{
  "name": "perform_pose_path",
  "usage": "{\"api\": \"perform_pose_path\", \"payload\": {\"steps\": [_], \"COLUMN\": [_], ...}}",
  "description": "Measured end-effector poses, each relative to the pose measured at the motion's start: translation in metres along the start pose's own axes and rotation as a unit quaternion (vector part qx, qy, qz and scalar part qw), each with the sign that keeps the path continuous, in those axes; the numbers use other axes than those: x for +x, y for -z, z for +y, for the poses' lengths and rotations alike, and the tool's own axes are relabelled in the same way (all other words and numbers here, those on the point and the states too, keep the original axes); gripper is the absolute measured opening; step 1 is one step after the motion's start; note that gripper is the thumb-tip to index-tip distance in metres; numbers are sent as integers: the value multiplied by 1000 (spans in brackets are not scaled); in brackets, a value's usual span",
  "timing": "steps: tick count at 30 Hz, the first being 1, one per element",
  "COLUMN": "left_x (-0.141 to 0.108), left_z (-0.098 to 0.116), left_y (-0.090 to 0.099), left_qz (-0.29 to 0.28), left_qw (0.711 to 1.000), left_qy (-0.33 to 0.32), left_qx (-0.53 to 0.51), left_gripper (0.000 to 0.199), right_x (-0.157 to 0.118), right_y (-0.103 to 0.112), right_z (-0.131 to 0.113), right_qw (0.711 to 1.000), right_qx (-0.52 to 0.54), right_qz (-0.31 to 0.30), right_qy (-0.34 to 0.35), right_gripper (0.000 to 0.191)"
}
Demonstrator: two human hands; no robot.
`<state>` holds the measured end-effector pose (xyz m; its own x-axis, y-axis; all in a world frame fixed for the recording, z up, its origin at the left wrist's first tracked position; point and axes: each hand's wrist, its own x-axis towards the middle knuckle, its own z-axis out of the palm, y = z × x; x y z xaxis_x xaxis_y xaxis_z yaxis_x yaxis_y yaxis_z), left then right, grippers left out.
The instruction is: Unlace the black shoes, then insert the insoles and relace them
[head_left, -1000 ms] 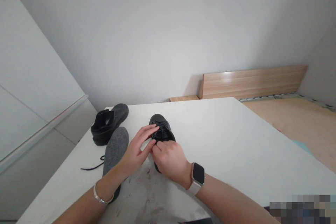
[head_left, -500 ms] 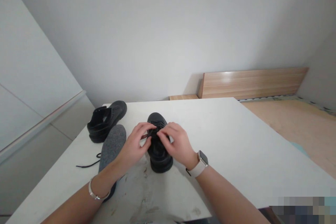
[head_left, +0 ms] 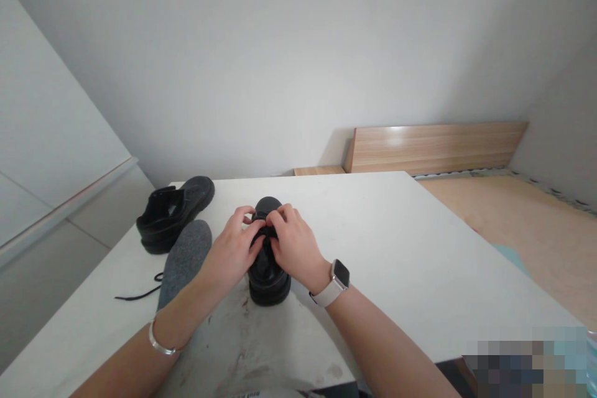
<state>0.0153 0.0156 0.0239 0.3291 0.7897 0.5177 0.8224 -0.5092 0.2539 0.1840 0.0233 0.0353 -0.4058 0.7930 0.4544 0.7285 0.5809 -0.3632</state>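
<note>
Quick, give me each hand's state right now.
Left hand: fingers pinched at the laces on top of the black shoe.
Right hand: fingers pinched at the same laces; exact grip cannot be told.

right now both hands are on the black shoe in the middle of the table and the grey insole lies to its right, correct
Not quite. Both the left hand and the right hand are on the black shoe in the middle of the table, but the grey insole lies to its left, not its right, as the head view shows.
</note>
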Motion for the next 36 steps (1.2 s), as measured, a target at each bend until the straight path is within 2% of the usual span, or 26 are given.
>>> {"api": "perform_pose_path", "payload": {"steps": [4,11,14,17,19,21,23,25,27,29,31,33,36], "left_x": [-2,-11,-12,-11,-11,-11,-12,-13,-12,-10,-8,-7,-8], "left_z": [-2,-12,-13,-10,-7,-3,-1,-2,-6,-14,-22,-29,-33], "left_y": [-2,-6,-7,-6,-3,3,10,16,19,17,13,9,4], "left_qz": [5,56,49,47,48,38,2,-35,-35,10,49,44,7], "left_qw": [1000,997,995,994,989,978,959,936,921,921,936,951,956], "left_qy": [0,13,31,40,43,47,38,15,5,45,108,143,156], "left_qx": [13,-58,-78,-95,-130,-200,-282,-349,-387,-386,-332,-271,-247], "left_gripper": [21,22,25,24,20,16,18,23,30,36,35,30,31], "right_x": [5,2,0,-5,-7,-8,-8,-6,-5,-4,-4,-5,-5], "right_y": [1,-3,3,12,15,15,11,4,-3,-8,-12,-14,-16], "right_z": [-1,13,11,6,5,7,12,19,24,27,27,26,24], "right_qw": [995,993,990,966,952,948,950,952,953,952,950,946,943], "right_qx": [-89,-38,49,180,234,256,264,270,276,282,288,298,310], "right_qz": [-3,26,79,167,188,181,166,140,104,82,81,88,96], "right_qy": [53,105,111,82,66,48,7,-42,-76,-91,-94,-90,-81], "right_gripper": [16,12,16,19,19,22,24,18,7,4,4,5,9]}}
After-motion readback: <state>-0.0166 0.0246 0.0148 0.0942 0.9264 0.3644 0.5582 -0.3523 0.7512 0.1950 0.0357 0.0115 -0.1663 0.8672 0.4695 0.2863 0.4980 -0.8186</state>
